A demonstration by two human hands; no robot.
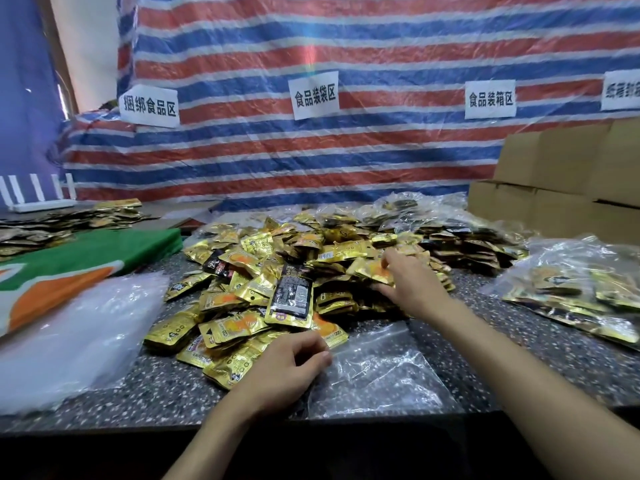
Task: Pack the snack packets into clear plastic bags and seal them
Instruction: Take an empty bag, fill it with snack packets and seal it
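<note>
A big heap of gold snack packets (277,271) covers the middle of the speckled counter (166,393). An empty clear plastic bag (377,368) lies flat in front of the heap. My left hand (287,365) rests on the bag's left edge with curled fingers pinching it, beside some gold packets. My right hand (405,278) reaches into the heap and closes around a few gold packets (370,271). Filled clear bags of packets (581,289) lie at the right.
A stack of empty clear bags (69,334) lies at the left over a green and orange cloth (69,268). More packets (52,223) lie at the far left. Cardboard boxes (571,181) stand at the back right. A striped tarp (311,150) with paper signs hangs behind.
</note>
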